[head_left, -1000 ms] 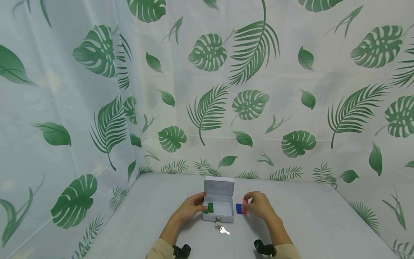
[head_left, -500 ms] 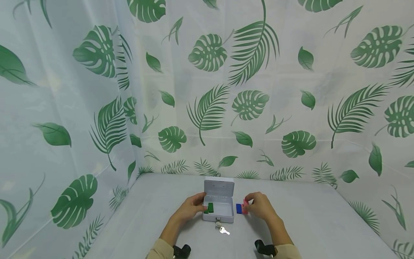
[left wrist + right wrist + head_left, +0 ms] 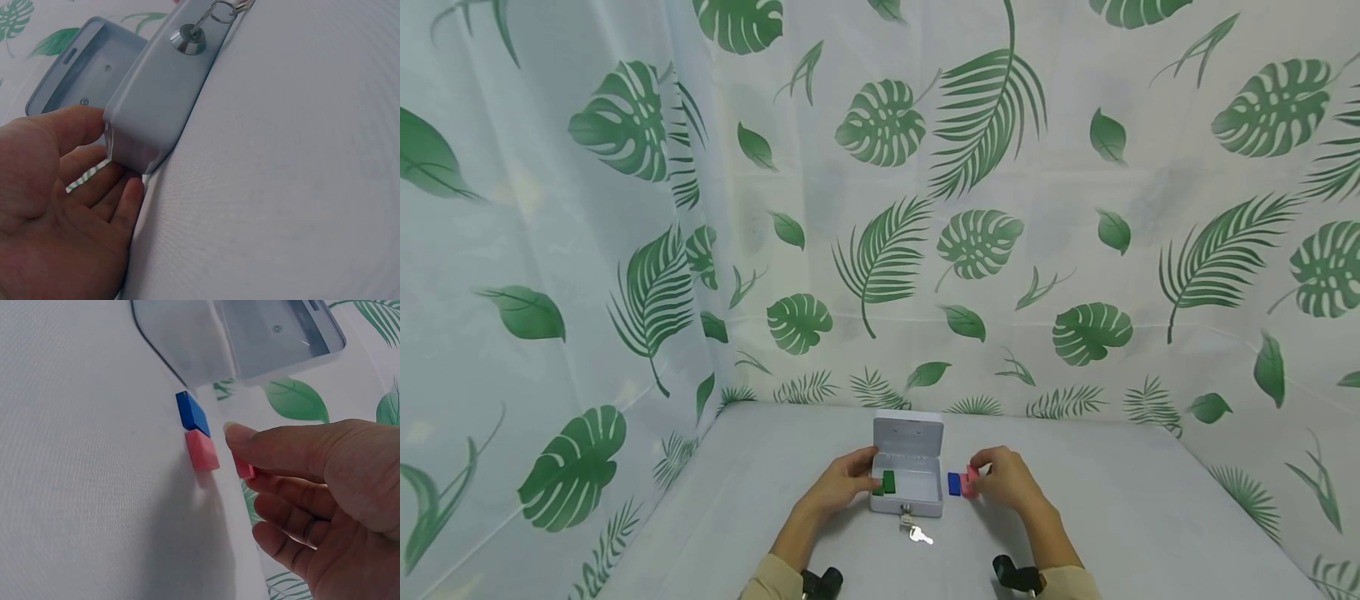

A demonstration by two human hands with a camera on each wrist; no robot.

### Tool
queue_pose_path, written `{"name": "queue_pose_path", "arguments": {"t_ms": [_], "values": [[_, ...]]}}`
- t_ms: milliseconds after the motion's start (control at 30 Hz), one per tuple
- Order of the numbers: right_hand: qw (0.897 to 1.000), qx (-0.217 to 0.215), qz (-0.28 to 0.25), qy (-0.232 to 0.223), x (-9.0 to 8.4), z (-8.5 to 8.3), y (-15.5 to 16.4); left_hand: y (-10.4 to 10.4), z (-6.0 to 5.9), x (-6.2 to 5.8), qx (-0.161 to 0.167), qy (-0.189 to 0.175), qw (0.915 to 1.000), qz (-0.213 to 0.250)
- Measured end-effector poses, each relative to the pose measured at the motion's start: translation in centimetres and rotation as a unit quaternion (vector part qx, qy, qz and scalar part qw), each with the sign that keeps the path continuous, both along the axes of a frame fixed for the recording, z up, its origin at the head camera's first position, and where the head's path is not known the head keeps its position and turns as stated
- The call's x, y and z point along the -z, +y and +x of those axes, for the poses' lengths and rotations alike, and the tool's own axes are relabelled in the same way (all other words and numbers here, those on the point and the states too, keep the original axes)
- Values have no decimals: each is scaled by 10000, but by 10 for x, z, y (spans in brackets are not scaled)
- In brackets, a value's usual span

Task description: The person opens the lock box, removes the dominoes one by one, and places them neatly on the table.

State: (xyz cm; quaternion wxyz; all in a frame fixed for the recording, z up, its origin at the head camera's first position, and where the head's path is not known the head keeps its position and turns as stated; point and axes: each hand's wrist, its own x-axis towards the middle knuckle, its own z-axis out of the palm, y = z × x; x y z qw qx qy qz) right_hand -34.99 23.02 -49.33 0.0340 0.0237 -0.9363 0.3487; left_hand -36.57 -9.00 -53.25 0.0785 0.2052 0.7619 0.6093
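Head view: we see a grey metal box (image 3: pixel 930 507), lid raised, on the table (image 3: pixel 1097 475), green blocks (image 3: pixel 889 482) inside at its left. The left hand (image 3: pixel 844 481) grips that side, thumb over the rim. A tug there could, we judge, skew the box or jostle those blocks. Keys (image 3: pixel 917 533) at the front might snag a finger.

Left wrist: fingers bend against the side wall; key in the lock (image 3: pixel 189 39).

Right wrist: the right hand (image 3: pixel 353 512) pinches a pink block (image 3: pixel 243 467) between thumb and finger. A shallow hold; it could slip. A low pass might knock the second pink block (image 3: pixel 202 450) and blue block (image 3: pixel 192 414), which touch.

No brand, label or writing we can read anywhere.
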Motion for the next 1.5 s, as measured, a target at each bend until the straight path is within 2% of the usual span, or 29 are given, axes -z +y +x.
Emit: {"name": "queue_pose_path", "arguments": {"t_ms": [1033, 1500], "values": [[9997, 158, 56, -178, 5, -2, 5, 1, 1, -1, -1, -5, 10000, 33], [9998, 93, 90, -175, 8, -3, 6, 1, -1, 1, -34, 27, 10000, -2]]}}
